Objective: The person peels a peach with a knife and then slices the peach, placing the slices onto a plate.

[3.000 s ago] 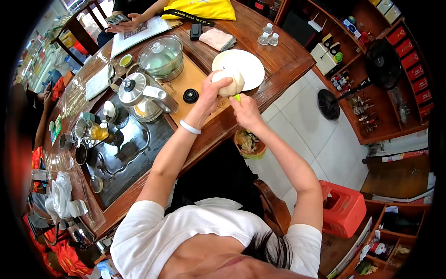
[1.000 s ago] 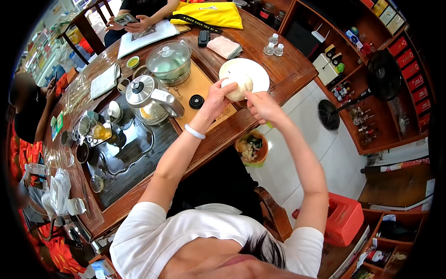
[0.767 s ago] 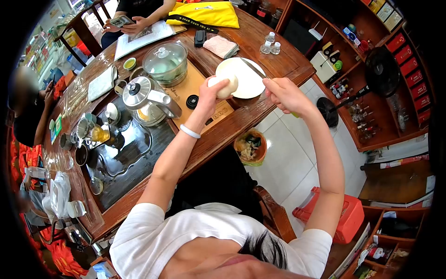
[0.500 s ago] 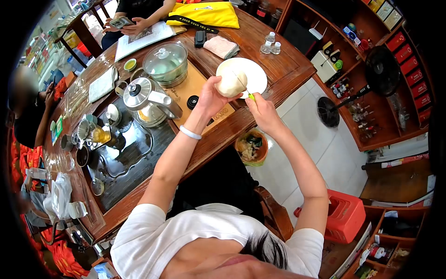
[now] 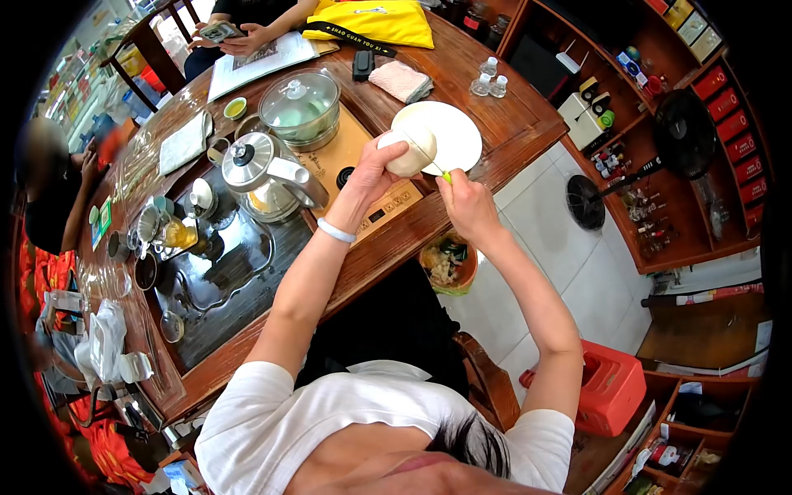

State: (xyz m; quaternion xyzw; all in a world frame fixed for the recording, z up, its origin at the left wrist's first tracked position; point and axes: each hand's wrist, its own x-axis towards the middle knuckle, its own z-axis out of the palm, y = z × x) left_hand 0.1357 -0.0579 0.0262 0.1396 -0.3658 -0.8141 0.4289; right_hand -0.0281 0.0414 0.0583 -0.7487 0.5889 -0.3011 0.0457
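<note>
Pale ball (image 5: 410,154) cupped in L grip (image 5: 378,167), knife (image 5: 446,176) clenched in R grip (image 5: 472,208); bin (image 5: 471,268) w/ scraps (image 5: 444,266).

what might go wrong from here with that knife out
The knife, held in the right hand, appears to be against the pale round food; a slip might cut the left hand cupping it.

The food looks smooth and is held up in one hand, so it could slide free and drop.

The plate sits near the edge of the table, so a knock might shift it toward the edge.
</note>
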